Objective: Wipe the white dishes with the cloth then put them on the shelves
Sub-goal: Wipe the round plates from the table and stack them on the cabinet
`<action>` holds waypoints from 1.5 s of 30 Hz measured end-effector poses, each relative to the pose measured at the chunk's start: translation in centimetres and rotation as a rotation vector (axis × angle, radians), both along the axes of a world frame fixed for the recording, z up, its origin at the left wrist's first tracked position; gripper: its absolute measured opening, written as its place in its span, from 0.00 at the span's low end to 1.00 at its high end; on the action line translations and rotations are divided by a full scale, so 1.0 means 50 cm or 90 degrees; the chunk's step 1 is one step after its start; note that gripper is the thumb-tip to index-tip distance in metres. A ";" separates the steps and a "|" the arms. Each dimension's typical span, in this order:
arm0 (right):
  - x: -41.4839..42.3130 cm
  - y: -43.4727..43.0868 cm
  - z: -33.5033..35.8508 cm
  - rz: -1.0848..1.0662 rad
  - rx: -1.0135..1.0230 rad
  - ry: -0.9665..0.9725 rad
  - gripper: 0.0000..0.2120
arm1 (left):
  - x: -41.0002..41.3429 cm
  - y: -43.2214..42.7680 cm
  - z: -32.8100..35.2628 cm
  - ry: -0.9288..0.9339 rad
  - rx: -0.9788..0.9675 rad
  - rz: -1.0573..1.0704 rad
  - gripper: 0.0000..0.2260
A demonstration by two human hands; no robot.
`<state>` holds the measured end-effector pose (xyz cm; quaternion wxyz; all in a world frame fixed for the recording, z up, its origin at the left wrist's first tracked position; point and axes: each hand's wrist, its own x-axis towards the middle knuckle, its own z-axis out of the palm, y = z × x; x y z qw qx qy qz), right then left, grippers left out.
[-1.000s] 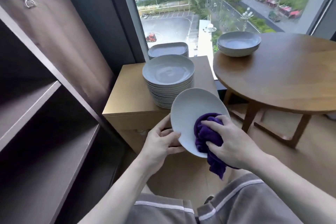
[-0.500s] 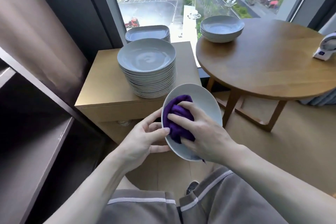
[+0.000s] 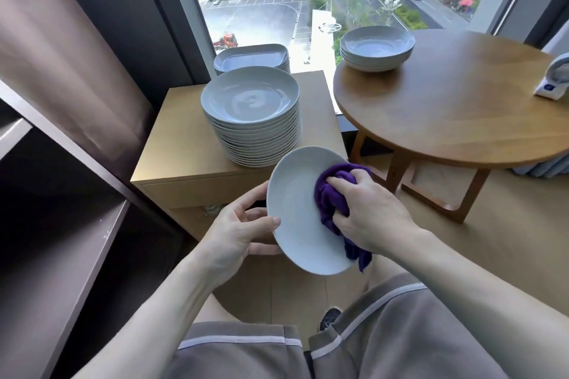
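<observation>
One round white ceramic plate (image 3: 295, 218) is held tilted in front of the boxy light-wood desk (image 3: 178, 144), the fingers of the left hand (image 3: 237, 231) gripping its left rim, those of the right hand (image 3: 369, 212) closed round one bunched purple cloth (image 3: 329, 194) pressed to its face. That desk carries two stacks, tall round white plates (image 3: 251, 120) and, behind, low squarish white dishes (image 3: 251, 58); a third, of white bowls (image 3: 377, 48), sits on the round brown desk (image 3: 446, 108).

The cloth (image 3: 329, 197) slid rightward — to the plate (image 3: 295, 209) rim.

Fingertips of the left hand (image 3: 232, 234) are hidden behind the plate (image 3: 295, 215).
</observation>
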<state>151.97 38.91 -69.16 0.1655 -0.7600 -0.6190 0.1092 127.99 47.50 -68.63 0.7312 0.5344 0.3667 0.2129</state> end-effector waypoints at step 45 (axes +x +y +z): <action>-0.023 -0.007 0.017 0.214 -0.038 -0.026 0.24 | -0.010 0.023 0.021 -0.050 -0.019 0.076 0.28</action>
